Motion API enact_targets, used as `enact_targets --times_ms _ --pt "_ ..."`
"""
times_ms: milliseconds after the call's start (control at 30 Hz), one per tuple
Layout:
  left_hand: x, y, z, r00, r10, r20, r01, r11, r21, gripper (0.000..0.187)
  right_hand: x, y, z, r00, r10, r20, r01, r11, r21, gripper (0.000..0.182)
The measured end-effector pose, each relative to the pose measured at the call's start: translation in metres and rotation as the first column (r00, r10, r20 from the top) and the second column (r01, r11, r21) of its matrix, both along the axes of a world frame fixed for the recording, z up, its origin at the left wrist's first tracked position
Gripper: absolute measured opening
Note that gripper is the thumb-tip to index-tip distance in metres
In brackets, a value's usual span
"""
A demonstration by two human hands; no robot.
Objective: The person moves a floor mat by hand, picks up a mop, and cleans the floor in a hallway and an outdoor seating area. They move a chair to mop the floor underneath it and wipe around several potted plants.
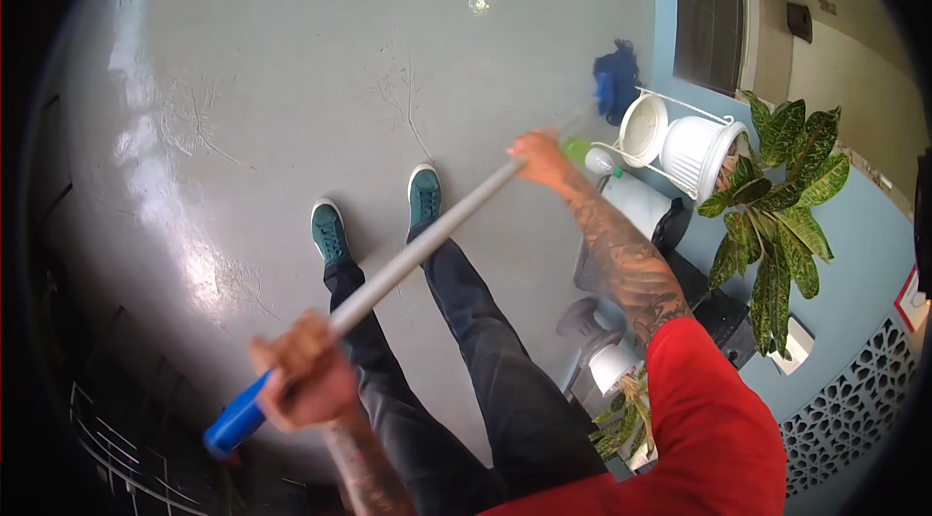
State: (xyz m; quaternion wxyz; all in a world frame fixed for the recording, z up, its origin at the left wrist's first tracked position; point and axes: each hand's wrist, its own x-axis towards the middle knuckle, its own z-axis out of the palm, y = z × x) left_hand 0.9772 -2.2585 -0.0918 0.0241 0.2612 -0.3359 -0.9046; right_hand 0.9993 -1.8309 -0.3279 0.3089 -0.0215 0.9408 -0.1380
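Observation:
I look straight down at a grey floor [291, 79]. A long mop handle [427, 242], silver with a blue end grip [233, 427], runs from lower left to upper right. My left hand [306, 378] is closed around it near the blue grip. My right hand [540, 157] grips it farther up. The blue mop head [615, 81] rests on the floor by the blue wall. My teal shoes [328, 230] and dark trousers show below the handle.
A white wire stand [680, 142] holds a white pot and a white dish by the wall. A large leafy plant [777, 196] stands right of it. A green-capped bottle [590, 157], dark items and a small plant [621, 414] sit near my right leg.

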Motion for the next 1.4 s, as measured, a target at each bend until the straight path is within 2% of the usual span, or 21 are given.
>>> enact_targets --times_ms 33,100,133,167,233,300,467,500,533,567,600,633,667,767,833,867,967,1033,1133,1267,1400 --pt "-0.003 -0.029 0.027 0.992 0.02 0.127 0.001 0.986 -0.168 0.021 -0.004 -0.032 0.006 1.0 -0.021 0.001 0.021 0.992 -0.122 0.018" --pt "-0.006 -0.097 0.07 0.995 0.092 0.049 -0.078 0.97 -0.231 0.022 -0.013 -0.118 0.036 0.979 -0.097 -0.181 0.057 0.975 -0.215 0.019" --pt "-0.006 -0.133 0.092 0.999 0.037 -0.035 -0.047 0.937 -0.347 0.024 -0.022 -0.161 0.057 0.989 -0.102 -0.107 0.08 0.978 -0.192 0.02" --pt "-0.004 -0.176 0.116 0.984 -0.108 -0.145 0.071 0.968 -0.239 0.028 -0.028 -0.194 0.074 0.987 -0.084 -0.137 0.046 0.965 -0.257 0.017" --pt "-0.02 -0.179 0.167 0.979 0.092 -0.183 -0.152 0.924 -0.351 0.03 -0.034 -0.253 0.097 0.989 -0.086 -0.118 0.043 0.944 -0.326 0.014" --pt "-0.018 -0.18 0.177 0.962 0.082 -0.26 -0.177 0.914 -0.366 0.021 -0.033 -0.288 0.107 0.97 -0.14 -0.201 0.057 0.927 -0.37 0.015" --pt "0.001 -0.119 0.127 0.976 0.127 -0.175 -0.162 0.966 -0.202 0.027 -0.017 -0.196 0.081 0.974 -0.146 -0.175 0.082 0.941 -0.329 0.021" --pt "0.042 -0.147 0.1 0.934 0.343 0.105 -0.238 0.812 -0.533 0.025 -0.012 -0.161 0.072 0.971 -0.145 -0.188 0.085 0.952 -0.295 0.024" --pt "0.029 -0.093 0.079 0.996 0.087 -0.023 -0.088 0.995 -0.05 0.021 -0.004 -0.125 0.056 0.978 -0.091 -0.189 0.053 0.979 -0.197 0.028" --pt "0.027 -0.055 0.055 0.974 0.181 0.138 -0.132 0.944 -0.303 0.023 0.003 -0.088 0.043 0.981 -0.073 -0.177 0.049 0.989 -0.139 0.027" --pt "0.028 -0.025 0.031 0.988 0.06 0.145 -0.026 0.974 -0.227 0.02 0.014 -0.047 0.02 0.978 -0.089 -0.188 0.072 0.993 -0.094 0.023" --pt "0.032 0.005 0.014 0.946 0.133 0.296 -0.084 0.982 -0.171 0.019 0.027 -0.015 0.001 0.975 -0.104 -0.197 0.096 0.994 -0.05 0.019" --pt "0.031 0.025 -0.003 0.991 0.002 0.134 -0.001 1.0 -0.009 0.02 0.034 0.004 -0.005 0.974 -0.103 -0.202 0.096 0.994 -0.045 0.019" --pt "0.014 0.028 0.024 0.998 -0.062 0.001 0.062 0.996 -0.06 0.022 0.02 0.021 -0.001 0.981 -0.184 -0.068 0.19 0.978 0.088 0.016" --pt "0.0 -0.014 0.06 1.0 -0.025 0.004 0.025 0.986 -0.164 0.023 -0.007 -0.031 0.026 0.991 -0.131 -0.015 0.126 0.973 -0.196 0.014" --pt "-0.007 -0.041 0.078 0.998 -0.043 -0.049 0.034 0.983 -0.18 0.022 -0.023 -0.065 0.04 0.991 -0.128 -0.026 0.121 0.975 -0.185 0.015" --pt "-0.021 -0.098 0.151 0.967 -0.145 -0.211 0.094 0.968 -0.232 0.026 -0.054 -0.153 0.075 0.943 -0.243 -0.225 0.164 0.933 -0.32 0.016" --pt "-0.037 -0.09 0.2 0.957 -0.087 -0.275 -0.029 0.92 -0.392 0.03 -0.083 -0.181 0.087 0.851 -0.323 -0.414 0.077 0.856 -0.51 0.021" --pt "-0.059 -0.055 0.227 0.938 -0.097 -0.332 -0.033 0.93 -0.366 0.03 -0.137 -0.169 0.11 0.863 -0.266 -0.43 0.021 0.869 -0.495 0.021" --pt "-0.083 -0.004 0.193 0.866 -0.231 -0.444 0.155 0.967 -0.201 0.03 -0.193 -0.081 0.106 0.939 -0.098 -0.328 -0.013 0.947 -0.32 0.023" --pt "-0.105 0.125 0.123 0.922 -0.164 -0.349 0.064 0.958 -0.281 0.024 -0.235 0.075 0.08 0.952 0.045 -0.303 -0.082 0.991 -0.109 0.026"
